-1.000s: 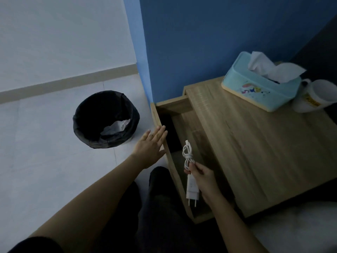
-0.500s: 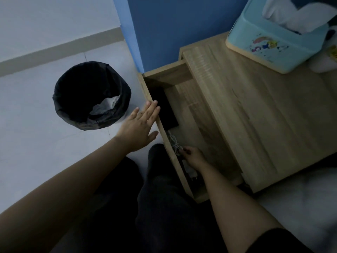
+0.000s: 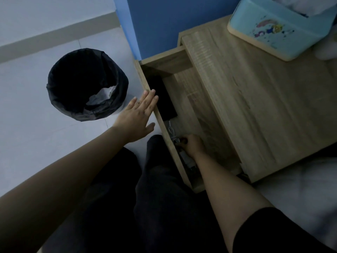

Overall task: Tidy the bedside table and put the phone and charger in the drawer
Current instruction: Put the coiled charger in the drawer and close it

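Inside the open wooden drawer [image 3: 145,77], the white charger with coiled cable [image 3: 184,154] lies lengthwise along the front panel, plug nearest, pinched by the right hand [image 3: 193,146]. Beyond it lies the black phone [image 3: 164,101]. Left hand [image 3: 138,117] spread flat against the drawer front.

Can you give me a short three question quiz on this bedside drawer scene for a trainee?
1. True or false: the drawer is open.
2. Which hand is on the charger? A left hand B right hand
3. Fill in: the phone lies inside the ____.

Key: 1 true. 2 B. 3 drawer.
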